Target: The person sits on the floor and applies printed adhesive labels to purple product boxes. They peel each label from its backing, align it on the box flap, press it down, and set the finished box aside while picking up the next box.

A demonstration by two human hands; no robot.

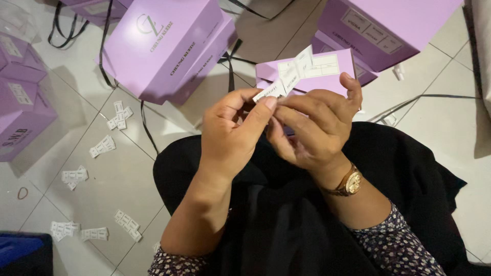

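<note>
The left hand [230,135] and the right hand [314,128] meet in front of the chest, above a lap draped in black cloth [286,214], and between them they work a narrow strip of small white paper labels [286,76]. The left thumb and forefinger are pressed together on the strip's near end, pinching the endmost label at its corner, while the other left fingers curl loosely into the palm. The right hand's fingers are bent and gathered close beneath the strip, seemingly steadying it from below; its thumb stands up, pressed against the edge of a flat lilac cardboard box [312,71], which it appears to prop at a tilt so that the box's white printed panel faces the wearer. Just how the right fingertips grip is hidden behind the left hand. The strip rises from the pinch up and across that box's face, held raised where the eyes can follow it. A gold wristwatch [350,183] sits on the right wrist, and patterned sleeves show at both forearms. On the pale tiled floor [123,174] to the left lie scattered bundles of the same white labels [102,145], within easy reach, and larger lilac boxes [163,43] with black ribbon handles are stacked around the sitter.
</note>
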